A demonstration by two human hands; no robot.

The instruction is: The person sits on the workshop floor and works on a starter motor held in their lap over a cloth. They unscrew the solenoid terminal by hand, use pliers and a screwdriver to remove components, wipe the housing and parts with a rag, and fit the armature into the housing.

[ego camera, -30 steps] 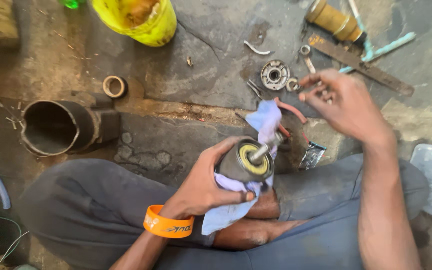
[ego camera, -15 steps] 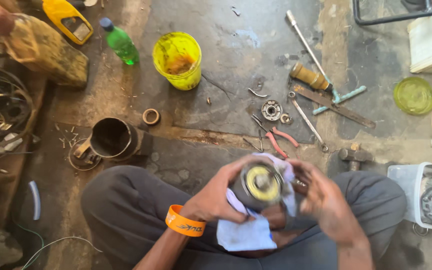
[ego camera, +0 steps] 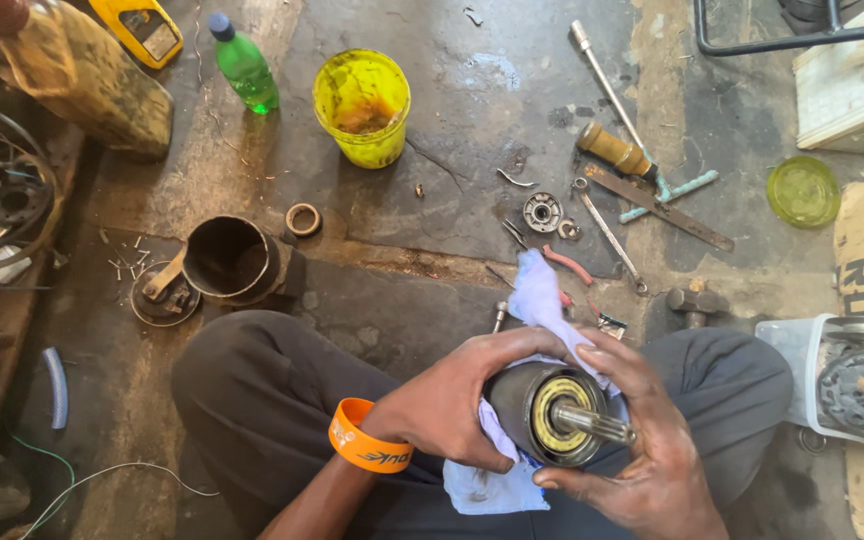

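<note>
My left hand (ego camera: 452,400), with an orange wristband, grips a dark cylindrical motor part (ego camera: 542,410) wrapped in a pale blue cloth (ego camera: 537,300), held over my lap. The part's end faces up, showing a brass-coloured bearing ring and a splined steel shaft (ego camera: 592,422). My right hand (ego camera: 647,450) cups that end, fingers curled around the rim beside the shaft.
On the concrete floor lie a yellow bucket (ego camera: 362,105), a green bottle (ego camera: 242,68), a dark metal housing (ego camera: 227,262), a small ring (ego camera: 302,219), a bearing (ego camera: 542,212), spanners (ego camera: 607,232), a wooden-handled tool (ego camera: 614,150), red-handled pliers (ego camera: 567,265), a green lid (ego camera: 802,190) and a plastic tub (ego camera: 852,380).
My right hand came back from the tools on the floor and closed around the end of the motor part. The view pulled back and now shows more of the floor.
</note>
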